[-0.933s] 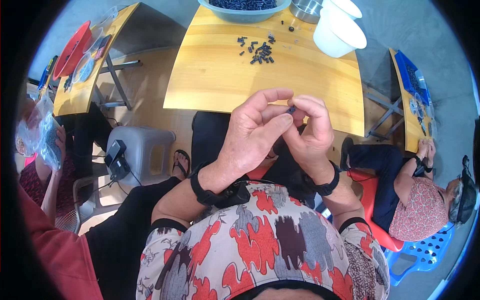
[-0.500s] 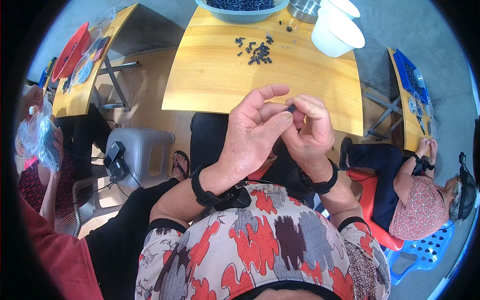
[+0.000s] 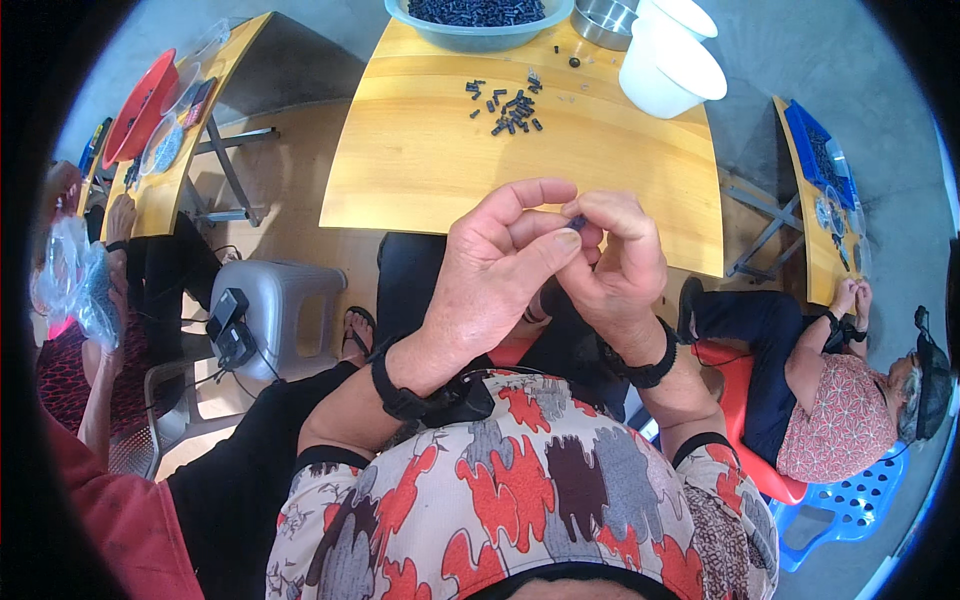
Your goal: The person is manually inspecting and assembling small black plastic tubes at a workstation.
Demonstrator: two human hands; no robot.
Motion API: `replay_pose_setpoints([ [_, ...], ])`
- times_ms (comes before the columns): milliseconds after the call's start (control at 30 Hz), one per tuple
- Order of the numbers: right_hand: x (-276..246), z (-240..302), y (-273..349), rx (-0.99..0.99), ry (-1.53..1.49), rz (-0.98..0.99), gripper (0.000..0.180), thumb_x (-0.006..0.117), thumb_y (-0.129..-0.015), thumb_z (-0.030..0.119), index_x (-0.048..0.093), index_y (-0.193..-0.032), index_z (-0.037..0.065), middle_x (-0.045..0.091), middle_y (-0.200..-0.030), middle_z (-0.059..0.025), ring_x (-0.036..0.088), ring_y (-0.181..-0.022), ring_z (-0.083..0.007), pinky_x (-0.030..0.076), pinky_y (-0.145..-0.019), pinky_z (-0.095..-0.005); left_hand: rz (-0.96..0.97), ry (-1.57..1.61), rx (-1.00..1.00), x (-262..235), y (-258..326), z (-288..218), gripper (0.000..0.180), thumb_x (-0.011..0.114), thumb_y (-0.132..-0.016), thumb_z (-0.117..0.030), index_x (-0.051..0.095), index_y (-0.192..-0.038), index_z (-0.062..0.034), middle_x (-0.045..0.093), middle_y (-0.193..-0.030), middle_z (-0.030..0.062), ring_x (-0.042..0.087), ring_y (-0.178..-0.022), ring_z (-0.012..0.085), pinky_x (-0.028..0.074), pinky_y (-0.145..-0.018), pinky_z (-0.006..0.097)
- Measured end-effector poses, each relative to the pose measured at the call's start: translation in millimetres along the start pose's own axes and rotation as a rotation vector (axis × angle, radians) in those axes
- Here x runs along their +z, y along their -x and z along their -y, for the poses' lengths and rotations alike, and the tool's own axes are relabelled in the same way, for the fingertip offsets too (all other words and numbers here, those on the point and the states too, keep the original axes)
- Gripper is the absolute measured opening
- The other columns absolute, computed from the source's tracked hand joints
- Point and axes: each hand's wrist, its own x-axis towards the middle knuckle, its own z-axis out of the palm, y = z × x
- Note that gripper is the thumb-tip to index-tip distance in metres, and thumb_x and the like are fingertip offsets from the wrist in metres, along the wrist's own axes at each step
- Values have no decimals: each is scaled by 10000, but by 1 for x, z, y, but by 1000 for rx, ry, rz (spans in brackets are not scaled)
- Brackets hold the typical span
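A small dark piece [image 3: 577, 222] is pinched between the fingertips of both hands, just off the near edge of the table. My left hand [image 3: 505, 262] has its thumb and fingers closed on it, the index finger arched above. From the other side, my right hand [image 3: 618, 250] grips it between thumb and forefinger. Most of the piece is hidden by the fingers. Beyond the hands, a loose pile of short black cylindrical parts [image 3: 515, 112] lies on the wooden table [image 3: 430, 180].
At the table's far side are a basin [image 3: 480, 40] full of dark parts, a metal bowl [image 3: 603, 22] and white tubs [image 3: 665, 75]. A grey stool [image 3: 275, 310] stands to the left. People sit at side tables; the one on the left holds a clear bag [image 3: 85, 290].
Both my hands stay together on the small piece, with only slight finger movement. At the left, another person's hand now rests by the side table's edge.
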Motion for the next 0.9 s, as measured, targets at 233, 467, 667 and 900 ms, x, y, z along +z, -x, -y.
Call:
replay_pose_setpoints([
  [233, -1, -3, -3, 128, -66, -12, 369, 650, -654, -75, 583, -997, 42, 585, -882, -76, 530, -643, -117, 449, -573, -230, -23, 87, -41, -3, -2, 2, 278, 570, -879, -48, 520, -1137, 42, 644, -908, 89, 613, -807, 94, 516, -698, 220],
  [467, -3, 2, -1, 106, -63, 18, 365, 684, -651, -53, 591, -990, 47, 566, -903, -84, 530, -641, -124, 454, -570, -233, 31, -154, -23, -4, 2, 2, 182, 565, -894, -106, 630, -994, 32, 634, -826, 30, 559, -715, 41, 470, -611, 180],
  [667, -7, 7, -5, 10, 1, 54, 365, 706, -654, -30, 590, -993, 41, 576, -887, -93, 552, -658, -148, 470, -569, -242, 68, -293, -38, -7, 4, -6, 168, 557, -891, -100, 648, -936, 33, 626, -759, 4, 520, -678, 21, 424, -580, 169],
  [900, -7, 10, -8, 11, 29, 61, 367, 709, -666, -21, 593, -1011, 28, 593, -881, -94, 555, -666, -158, 476, -574, -248, 120, -349, -47, -8, 3, -11, 213, 523, -910, -82, 595, -1020, 86, 645, -924, 131, 626, -849, 157, 528, -783, 277],
])
